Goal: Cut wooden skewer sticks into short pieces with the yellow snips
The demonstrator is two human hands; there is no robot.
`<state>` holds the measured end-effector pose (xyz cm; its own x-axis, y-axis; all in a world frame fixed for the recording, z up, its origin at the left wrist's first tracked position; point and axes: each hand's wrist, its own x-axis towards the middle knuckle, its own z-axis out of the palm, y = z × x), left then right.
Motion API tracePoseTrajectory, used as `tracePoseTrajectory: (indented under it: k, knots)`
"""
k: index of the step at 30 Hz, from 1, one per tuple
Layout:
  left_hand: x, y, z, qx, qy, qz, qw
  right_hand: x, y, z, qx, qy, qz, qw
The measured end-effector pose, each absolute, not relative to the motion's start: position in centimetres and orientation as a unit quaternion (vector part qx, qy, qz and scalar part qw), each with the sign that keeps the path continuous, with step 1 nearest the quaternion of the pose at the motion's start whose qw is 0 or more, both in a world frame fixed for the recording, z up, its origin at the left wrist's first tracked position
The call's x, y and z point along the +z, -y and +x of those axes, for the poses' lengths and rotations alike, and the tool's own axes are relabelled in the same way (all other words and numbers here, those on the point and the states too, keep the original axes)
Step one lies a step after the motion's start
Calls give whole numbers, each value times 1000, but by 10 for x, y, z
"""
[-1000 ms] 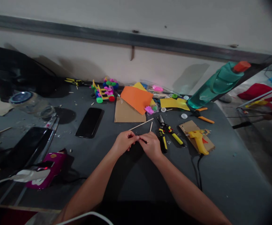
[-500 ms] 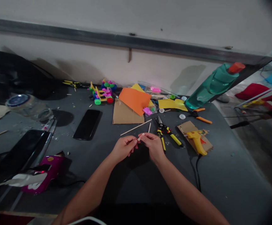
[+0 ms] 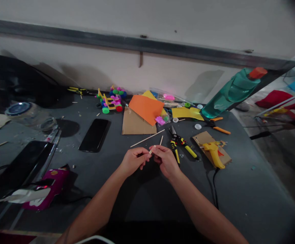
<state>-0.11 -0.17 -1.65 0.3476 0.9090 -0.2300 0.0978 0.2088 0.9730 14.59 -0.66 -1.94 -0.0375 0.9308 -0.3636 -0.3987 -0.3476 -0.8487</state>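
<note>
Between the fingertips of both hands is a short piece of pale wooden stick [image 3: 150,151], partly covered by fingers. My left hand [image 3: 135,159] pinches its lower end. My right hand [image 3: 164,159] grips the upper end, thumb and forefinger closed on it. Just past the hands, a long thin wooden stick [image 3: 147,138] lies slanted on the dark table, and a shorter stick [image 3: 161,139] rests beside my right fingers. Yellow-and-black cutters [image 3: 180,140] lie to the right of my right hand, handles toward me.
A yellow glue gun [image 3: 215,154] rests on cardboard at right, its cord trailing forward. A teal bottle [image 3: 230,95] stands behind it. Orange paper [image 3: 147,109] covers a cardboard sheet, near small colourful wheeled models [image 3: 112,101]. Left are a black phone [image 3: 94,135], a jar [image 3: 32,115] and a magenta power strip [image 3: 47,188].
The short stick piece has turned slightly more upright between the fingertips. My right fingers have shifted a little, and the hands remain in nearly the same place.
</note>
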Motion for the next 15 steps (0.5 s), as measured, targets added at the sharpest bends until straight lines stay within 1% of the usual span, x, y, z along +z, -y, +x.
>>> tracePoseTrajectory:
  k: [5,8,11,15]
  knots:
    - [-17,2,-1,327,-515,555,565,-16,9,145,671,276,-477,495]
    - [-18,2,-1,325,-521,557,559,-17,10,143,661,280,-482,502]
    - [-18,1,-1,325,-496,559,580,-19,11,142,607,324,-501,525]
    - [-17,0,-2,314,-459,577,598,-21,13,143,489,431,-541,531]
